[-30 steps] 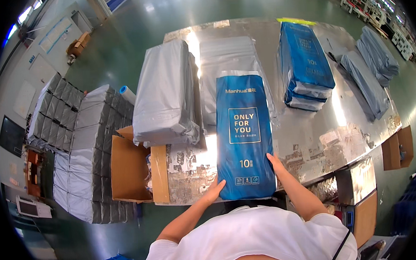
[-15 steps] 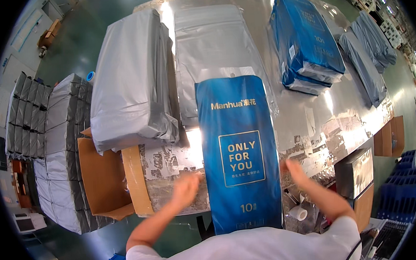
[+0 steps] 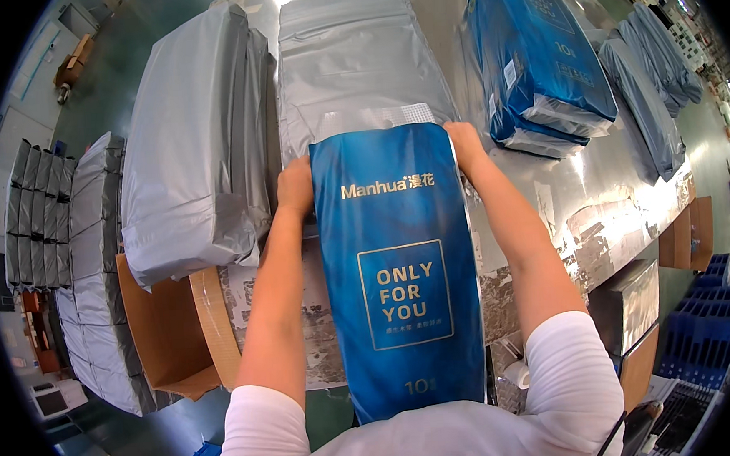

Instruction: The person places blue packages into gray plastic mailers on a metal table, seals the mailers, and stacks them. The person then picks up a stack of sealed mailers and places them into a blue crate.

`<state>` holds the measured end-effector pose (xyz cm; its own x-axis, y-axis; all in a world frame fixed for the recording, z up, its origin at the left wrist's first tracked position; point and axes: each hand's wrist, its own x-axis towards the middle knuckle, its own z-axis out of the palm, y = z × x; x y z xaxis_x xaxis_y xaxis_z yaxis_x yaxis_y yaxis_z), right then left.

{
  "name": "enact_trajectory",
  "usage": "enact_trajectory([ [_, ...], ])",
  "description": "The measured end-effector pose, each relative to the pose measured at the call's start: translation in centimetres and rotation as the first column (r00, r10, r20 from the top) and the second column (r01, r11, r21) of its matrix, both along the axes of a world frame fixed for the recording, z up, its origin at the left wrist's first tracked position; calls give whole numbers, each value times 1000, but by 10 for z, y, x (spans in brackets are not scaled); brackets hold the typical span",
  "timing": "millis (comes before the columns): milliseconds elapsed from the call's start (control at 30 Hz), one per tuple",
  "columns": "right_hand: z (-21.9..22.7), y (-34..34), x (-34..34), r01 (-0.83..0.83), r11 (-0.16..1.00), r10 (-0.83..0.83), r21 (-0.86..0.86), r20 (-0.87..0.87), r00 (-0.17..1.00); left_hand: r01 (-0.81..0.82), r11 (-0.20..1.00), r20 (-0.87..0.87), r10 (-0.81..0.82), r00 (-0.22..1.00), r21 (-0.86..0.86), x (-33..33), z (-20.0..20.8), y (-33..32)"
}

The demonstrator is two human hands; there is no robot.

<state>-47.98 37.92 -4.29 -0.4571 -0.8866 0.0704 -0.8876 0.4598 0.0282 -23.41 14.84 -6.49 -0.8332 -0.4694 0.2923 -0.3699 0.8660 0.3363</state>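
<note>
Moved up now, clamped with left hand (image 3: 296, 186) and right hand (image 3: 466, 145) on far corners of blue pack (image 3: 391, 220), likely steadying it.

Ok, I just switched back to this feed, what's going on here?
A person in a white shirt has both hands on a long blue package at a metal table. The left hand is at the far-left corner of the blue package, the right hand at its far-right corner. A flat grey bag lies beyond it, a bulky grey bundle to the left, stacked blue packs to the right.
</note>
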Motion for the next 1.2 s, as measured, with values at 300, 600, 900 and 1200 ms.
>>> enact_trajectory([
  [300, 21, 50, 56, 116, 679, 130, -725, 275, 953, 106, 979, -448, -19, 894, 171, 32, 33, 36],
  [600, -11, 67, 71, 340, 937, -274, -85, 429, 861, -294, 923, 387, 183, 904, 249, 40, 9, 45],
  [900, 30, 187, 178, -19, 882, -255, 470, 512, 820, -86, 928, 715, -217, 665, 361, 160, 17, 143],
  [1200, 16, 255, 243, 165, 985, -14, -44, 941, 337, 379, 766, 128, -508, 851, 520, 211, -22, 196],
])
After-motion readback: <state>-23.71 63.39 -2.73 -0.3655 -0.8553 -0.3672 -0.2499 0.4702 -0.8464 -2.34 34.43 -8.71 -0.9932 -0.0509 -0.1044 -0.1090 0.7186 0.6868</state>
